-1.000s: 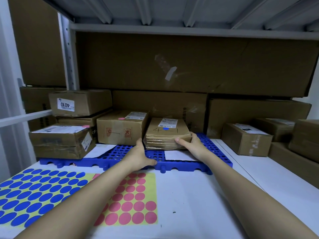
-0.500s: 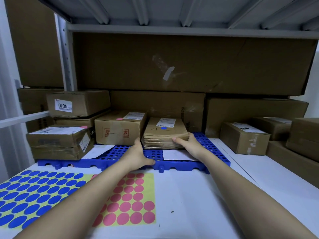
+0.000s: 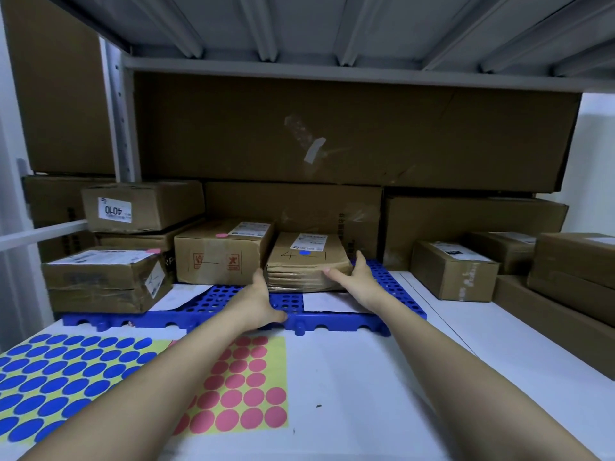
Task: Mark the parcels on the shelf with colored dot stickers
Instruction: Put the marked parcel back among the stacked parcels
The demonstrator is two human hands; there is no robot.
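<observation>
1. You are keeping the flat brown cardboard parcel [image 3: 307, 266], already bearing a blue dot, at frame centre on the blue perforated plastic pallet [image 3: 233, 302], probably squaring it into its row.
2. Your left hand [image 3: 258, 302] is lying flat against its left edge, gripping nothing.
3. Your right hand [image 3: 357, 282] is grasping its right corner.

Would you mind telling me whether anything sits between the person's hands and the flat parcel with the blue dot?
Nothing visible does. The left hand touches the flat parcel at its left front corner, and the right hand holds its right front corner. The blue dot on top is uncovered.
</observation>
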